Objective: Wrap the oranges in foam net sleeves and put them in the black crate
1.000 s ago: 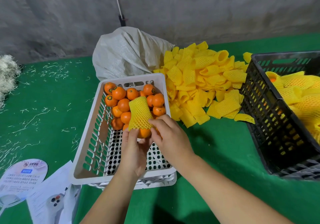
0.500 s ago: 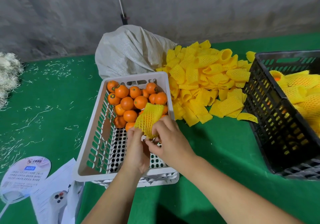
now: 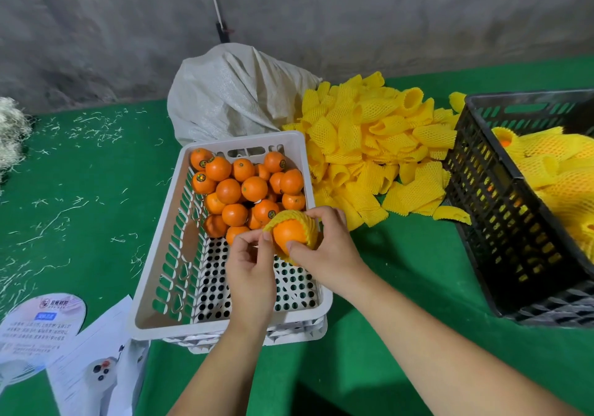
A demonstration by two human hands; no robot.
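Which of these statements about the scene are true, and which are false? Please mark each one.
1. The orange in the hands is partly covered by a foam net sleeve. True.
2. The white crate is full to the rim. False: its oranges lie only at the far end.
3. The black crate holds wrapped oranges. True.
4. The loose sleeves lie left of the white crate. False: they lie between the two crates.
5. The left hand rests idle on the table. False: its fingers pinch the sleeve's edge.

Bare green mat (image 3: pixel 401 274) between white crate (image 3: pixel 154 290) and black crate (image 3: pixel 482 190)
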